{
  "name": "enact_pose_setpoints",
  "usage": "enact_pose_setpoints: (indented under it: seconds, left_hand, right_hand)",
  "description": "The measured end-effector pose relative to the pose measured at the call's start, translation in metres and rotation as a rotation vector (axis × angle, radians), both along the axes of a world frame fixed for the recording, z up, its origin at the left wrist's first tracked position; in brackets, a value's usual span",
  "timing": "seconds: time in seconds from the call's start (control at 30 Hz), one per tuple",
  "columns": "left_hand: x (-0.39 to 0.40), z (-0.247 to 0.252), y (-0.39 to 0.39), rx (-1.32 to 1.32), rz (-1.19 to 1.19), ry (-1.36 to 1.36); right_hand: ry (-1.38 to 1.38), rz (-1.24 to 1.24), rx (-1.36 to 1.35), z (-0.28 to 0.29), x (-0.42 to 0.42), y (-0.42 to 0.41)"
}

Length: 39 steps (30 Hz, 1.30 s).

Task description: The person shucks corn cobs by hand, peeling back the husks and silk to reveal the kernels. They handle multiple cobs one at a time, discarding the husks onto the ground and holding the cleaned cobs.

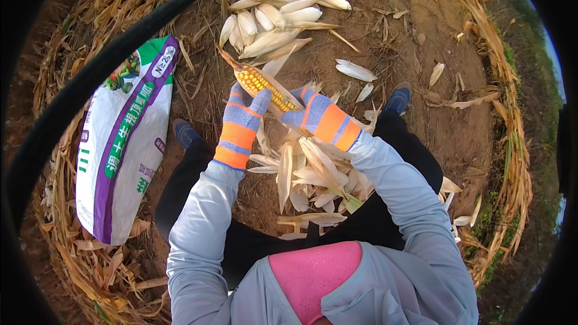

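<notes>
An ear of corn with yellow kernels lies slantwise between my hands, part of its dry husk still along its right side. My left hand, in an orange and grey-blue knit glove, grips it near its upper left part, with the thumb against the kernels. In a matching glove, my right hand holds the lower right end with its husk. Beneath the hands, loose pale husks are heaped on the soil between my legs. Beyond them, several ears in their husks lie in a pile.
A white, green and purple woven sack bearing writing lies at the left. Dry corn stalks curve along the right, with more stalks at the upper left. Loose husk pieces are scattered on the soil. A dark strap or cable crosses the upper left view.
</notes>
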<state>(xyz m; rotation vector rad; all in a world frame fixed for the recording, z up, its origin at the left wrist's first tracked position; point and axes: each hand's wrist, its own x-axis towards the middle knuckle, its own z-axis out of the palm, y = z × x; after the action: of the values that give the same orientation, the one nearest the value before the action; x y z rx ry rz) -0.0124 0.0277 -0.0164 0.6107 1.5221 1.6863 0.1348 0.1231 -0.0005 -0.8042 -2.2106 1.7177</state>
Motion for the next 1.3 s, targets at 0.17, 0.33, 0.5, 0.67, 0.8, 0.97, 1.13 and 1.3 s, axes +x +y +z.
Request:
enact_pose_setpoints:
  seconds: [0.17, 0.33, 0.5, 0.67, 0.8, 0.97, 1.13, 1.3]
  left_hand:
    - [0.005, -0.001, 0.001, -0.084, 0.066, -0.276]
    - [0.001, -0.011, 0.0, -0.091, 0.098, -0.374]
    - [0.001, -0.016, -0.003, -0.083, 0.049, -0.352]
    - [0.005, -0.026, -0.003, -0.141, -0.111, -0.248]
    - [0.01, -0.024, -0.002, -0.062, -0.101, -0.229]
    - [-0.01, -0.006, -0.004, 0.042, 0.037, -0.442]
    - [-0.037, 0.003, -0.012, 0.104, 0.126, -0.404]
    - [-0.057, 0.01, -0.02, 0.21, 0.251, -0.339]
  right_hand:
    - [-0.119, -0.173, 0.049, -0.011, -0.008, -0.005]
    - [-0.097, -0.142, 0.095, -0.014, -0.01, -0.02]
    - [-0.046, -0.135, -0.154, -0.019, -0.01, -0.003]
    - [0.356, -0.144, -0.497, -0.032, -0.014, 0.021]
    - [0.519, -0.287, -0.892, -0.036, -0.01, 0.03]
    - [0.398, -0.375, -0.789, -0.025, 0.004, 0.037]
    - [0.083, 0.048, 0.558, -0.026, 0.029, 0.051]
    - [-0.413, 0.266, 0.457, -0.049, 0.032, 0.036]
